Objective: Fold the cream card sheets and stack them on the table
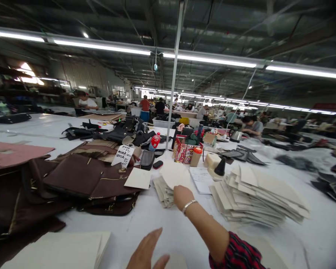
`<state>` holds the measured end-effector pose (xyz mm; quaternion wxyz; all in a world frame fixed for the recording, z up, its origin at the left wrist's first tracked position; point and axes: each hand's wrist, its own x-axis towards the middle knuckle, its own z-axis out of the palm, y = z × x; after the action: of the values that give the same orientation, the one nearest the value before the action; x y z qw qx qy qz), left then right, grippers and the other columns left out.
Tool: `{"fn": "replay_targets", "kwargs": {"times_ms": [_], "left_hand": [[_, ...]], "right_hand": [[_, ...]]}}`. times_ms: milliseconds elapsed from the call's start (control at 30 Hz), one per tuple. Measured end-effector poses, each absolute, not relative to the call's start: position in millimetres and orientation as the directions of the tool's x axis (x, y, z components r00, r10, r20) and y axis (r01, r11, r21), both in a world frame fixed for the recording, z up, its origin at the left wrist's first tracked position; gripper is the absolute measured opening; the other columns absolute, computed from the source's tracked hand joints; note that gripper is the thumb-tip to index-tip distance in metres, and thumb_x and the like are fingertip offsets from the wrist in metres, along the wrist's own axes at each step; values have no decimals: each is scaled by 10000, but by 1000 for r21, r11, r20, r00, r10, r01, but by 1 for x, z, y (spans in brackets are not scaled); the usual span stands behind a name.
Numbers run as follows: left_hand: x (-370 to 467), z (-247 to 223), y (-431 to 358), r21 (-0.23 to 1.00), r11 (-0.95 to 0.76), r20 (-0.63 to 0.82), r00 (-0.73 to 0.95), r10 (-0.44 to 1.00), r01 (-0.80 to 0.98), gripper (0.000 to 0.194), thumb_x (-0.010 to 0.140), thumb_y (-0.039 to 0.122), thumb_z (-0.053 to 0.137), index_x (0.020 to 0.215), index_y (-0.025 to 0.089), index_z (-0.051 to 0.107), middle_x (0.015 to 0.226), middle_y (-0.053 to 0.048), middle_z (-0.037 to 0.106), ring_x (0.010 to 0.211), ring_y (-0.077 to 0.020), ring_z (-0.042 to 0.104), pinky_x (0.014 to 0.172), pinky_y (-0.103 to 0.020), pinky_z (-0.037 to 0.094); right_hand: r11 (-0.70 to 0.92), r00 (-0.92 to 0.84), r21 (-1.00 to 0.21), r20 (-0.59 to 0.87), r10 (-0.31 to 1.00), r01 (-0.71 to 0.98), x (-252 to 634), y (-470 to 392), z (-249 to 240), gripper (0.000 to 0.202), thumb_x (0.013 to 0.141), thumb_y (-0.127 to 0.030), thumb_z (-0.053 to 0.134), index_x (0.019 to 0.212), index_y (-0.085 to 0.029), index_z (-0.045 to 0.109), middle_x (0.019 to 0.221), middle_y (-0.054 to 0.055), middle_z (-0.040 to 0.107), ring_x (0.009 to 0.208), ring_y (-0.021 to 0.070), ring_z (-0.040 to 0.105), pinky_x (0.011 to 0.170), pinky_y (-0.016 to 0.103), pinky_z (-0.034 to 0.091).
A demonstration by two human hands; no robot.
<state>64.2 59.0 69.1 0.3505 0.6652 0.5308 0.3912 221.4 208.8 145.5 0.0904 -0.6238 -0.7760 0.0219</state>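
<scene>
My right hand (184, 198), with a silver bracelet at the wrist, is closed at the near edge of a small stack of cream sheets (165, 191) in the middle of the table. A rounded cream sheet (176, 173) extends forward from its fingers, over that stack. Low in the view, my left hand (146, 250) has its fingers apart and nothing in it. Part of a pale sheet (173, 261) shows beside it at the bottom edge. A large fanned stack of cream pieces (257, 198) lies to the right.
Brown leather bags (72, 175) cover the left side. White sheets (58, 250) lie at the lower left. Further back are a red-capped bottle (155, 142), a patterned box (183, 150), a written paper (201, 180) and a black cone (220, 167). Other people sit or stand in the distance.
</scene>
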Motion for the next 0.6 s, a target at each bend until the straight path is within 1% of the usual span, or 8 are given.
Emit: {"fn": "replay_targets", "kwargs": {"times_ms": [100, 133, 200, 300, 400, 467, 533, 600], "left_hand": [[81, 79, 100, 995, 50, -51, 9, 999, 88, 634, 710, 464, 563, 1237, 160, 384, 1259, -158, 420, 1068, -268, 480, 857, -363, 424], [89, 83, 110, 995, 98, -98, 1, 995, -26, 679, 706, 464, 572, 1257, 141, 342, 1282, -173, 386, 1084, -266, 468, 852, -352, 428], [104, 94, 120, 966, 131, -135, -5, 991, -223, 719, 703, 451, 589, 1283, 164, 275, 1323, -168, 329, 1126, -258, 431, 854, -337, 427], [120, 108, 117, 878, 147, -138, 54, 989, -456, 657, 730, 420, 579, 1275, 220, 271, 1289, -130, 395, 1113, -240, 447, 831, -339, 444], [118, 112, 98, 803, 206, -165, 124, 978, -559, 587, 731, 399, 585, 1222, 165, 362, 1143, -138, 535, 1000, -245, 535, 817, -378, 454], [110, 107, 77, 825, 217, -181, 119, 976, -521, 580, 719, 389, 600, 1199, 143, 388, 1092, -139, 566, 970, -250, 550, 842, -405, 435], [101, 100, 51, 898, 181, -173, 57, 983, -401, 652, 683, 384, 639, 1224, 157, 353, 1141, -138, 534, 1033, -255, 510, 894, -419, 391], [94, 97, 20, 943, 148, -143, 40, 989, -297, 785, 620, 421, 681, 1260, 173, 298, 1242, -148, 443, 1125, -268, 428, 926, -417, 360]], "right_hand": [[260, -213, -211, 222, 952, 942, 244, 204, 165, 233, 830, -122, 339, 916, -133, 555, 901, 128, 604, 862, 206, 564, 758, 331, 415], [283, -200, -287, 287, 937, 915, 252, 199, 169, 252, 853, -152, 309, 954, -145, 540, 940, 114, 595, 892, 193, 547, 788, 322, 403], [318, -119, -539, 372, 921, 780, 265, 184, 170, 259, 875, -242, 303, 984, -165, 525, 943, 85, 592, 871, 177, 539, 783, 309, 411], [204, -39, -926, 202, 979, 316, 273, 146, 156, 280, 861, -370, 341, 977, -175, 505, 869, 56, 603, 741, 163, 561, 650, 296, 468], [3, -148, -1000, 7, 989, -30, 273, 99, 139, 279, 848, -401, 374, 941, -166, 493, 850, 47, 613, 721, 162, 585, 606, 290, 491], [14, -138, -1000, 11, 990, 21, 272, 67, 132, 264, 846, -388, 391, 934, -168, 509, 842, 46, 624, 723, 166, 597, 621, 301, 501], [172, -59, -940, 162, 985, 294, 269, 39, 127, 243, 842, -348, 414, 966, -178, 535, 883, 57, 632, 767, 177, 602, 681, 322, 503], [376, -93, -705, 405, 909, 601, 261, 12, 122, 231, 833, -269, 440, 1017, -179, 547, 978, 79, 622, 876, 191, 587, 779, 338, 483]]}}
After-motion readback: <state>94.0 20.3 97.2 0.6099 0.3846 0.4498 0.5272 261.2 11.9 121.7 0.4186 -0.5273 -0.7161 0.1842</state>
